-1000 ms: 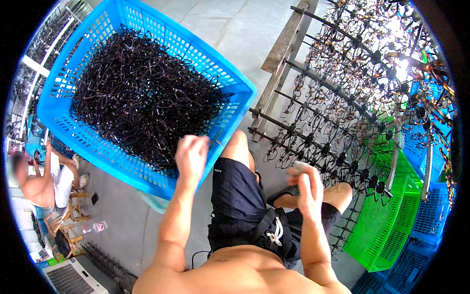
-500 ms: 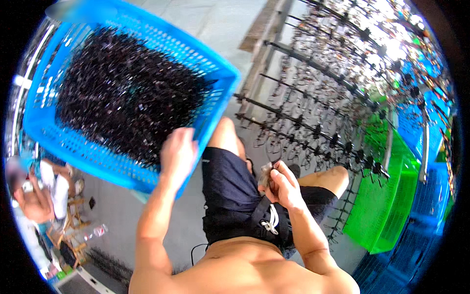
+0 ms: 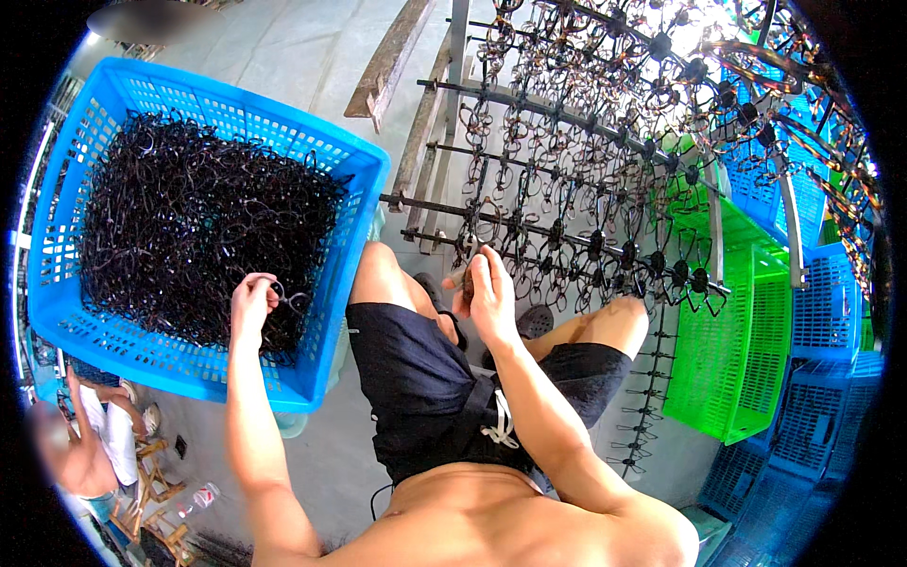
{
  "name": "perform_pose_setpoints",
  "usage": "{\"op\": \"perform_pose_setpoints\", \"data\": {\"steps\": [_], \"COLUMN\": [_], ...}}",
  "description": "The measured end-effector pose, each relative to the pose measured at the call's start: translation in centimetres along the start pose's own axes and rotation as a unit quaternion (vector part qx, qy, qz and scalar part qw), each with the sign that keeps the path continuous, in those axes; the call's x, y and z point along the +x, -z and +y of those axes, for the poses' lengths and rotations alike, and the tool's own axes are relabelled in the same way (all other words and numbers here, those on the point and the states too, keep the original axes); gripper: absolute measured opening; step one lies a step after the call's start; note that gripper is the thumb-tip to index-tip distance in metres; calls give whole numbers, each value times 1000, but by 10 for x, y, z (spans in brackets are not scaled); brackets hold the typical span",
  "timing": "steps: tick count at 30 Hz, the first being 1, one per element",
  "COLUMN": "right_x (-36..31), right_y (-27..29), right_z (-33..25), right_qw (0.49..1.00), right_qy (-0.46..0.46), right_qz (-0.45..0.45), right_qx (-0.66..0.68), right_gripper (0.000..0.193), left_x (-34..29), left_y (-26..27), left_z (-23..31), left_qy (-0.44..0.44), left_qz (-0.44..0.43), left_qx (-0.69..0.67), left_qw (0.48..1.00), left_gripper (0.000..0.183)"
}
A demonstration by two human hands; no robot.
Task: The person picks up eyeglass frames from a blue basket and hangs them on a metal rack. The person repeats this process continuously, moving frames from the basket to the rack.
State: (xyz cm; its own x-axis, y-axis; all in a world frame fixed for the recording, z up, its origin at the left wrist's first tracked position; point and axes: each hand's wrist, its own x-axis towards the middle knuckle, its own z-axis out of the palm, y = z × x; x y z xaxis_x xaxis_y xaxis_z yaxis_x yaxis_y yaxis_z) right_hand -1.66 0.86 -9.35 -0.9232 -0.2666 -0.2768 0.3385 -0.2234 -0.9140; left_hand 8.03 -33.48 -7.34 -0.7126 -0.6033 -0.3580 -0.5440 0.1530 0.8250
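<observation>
My left hand [image 3: 251, 307] is closed, with fingertips pinching a dark looped piece [image 3: 293, 300] above the near right part of a blue basket [image 3: 345, 312]. That basket holds a tangled heap of similar thin, dark looped pieces [image 3: 208, 208]; their exact kind cannot be made out. My right hand [image 3: 487, 298] is raised over my lap, by the near rods of a rack [image 3: 539, 227]. Its fingers are pressed together around something small and brownish, mostly hidden. Many thin looped pieces hang in rows from the black rods, some shiny and amber-brown.
Green crates [image 3: 723, 350] stand right of the rack, with blue crates [image 3: 822, 406] beyond. A wooden beam [image 3: 392, 61] lies at the rack's far left end. At lower left, another person [image 3: 90, 439] sits near wooden stools [image 3: 151, 491] and a plastic bottle [image 3: 200, 498].
My left hand has lifted a looped piece from the heap's near edge. My right hand has moved up and away from my lap toward the rods. The view has shifted.
</observation>
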Motion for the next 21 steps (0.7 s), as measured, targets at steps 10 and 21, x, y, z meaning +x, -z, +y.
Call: {"op": "perform_pose_setpoints", "data": {"steps": [10,21], "right_x": [-9,25], "right_y": [-5,-18], "right_z": [1,-27], "right_qw": [999,997], "right_qy": [9,16], "right_qz": [-15,74], "right_qx": [-36,8], "right_gripper": [35,25], "left_x": [-25,-61], "left_y": [-47,-93], "left_z": [-16,29], "left_qy": [85,17], "left_qz": [-78,-138], "left_qx": [-509,-501], "left_qw": [853,854], "left_gripper": [18,23]}}
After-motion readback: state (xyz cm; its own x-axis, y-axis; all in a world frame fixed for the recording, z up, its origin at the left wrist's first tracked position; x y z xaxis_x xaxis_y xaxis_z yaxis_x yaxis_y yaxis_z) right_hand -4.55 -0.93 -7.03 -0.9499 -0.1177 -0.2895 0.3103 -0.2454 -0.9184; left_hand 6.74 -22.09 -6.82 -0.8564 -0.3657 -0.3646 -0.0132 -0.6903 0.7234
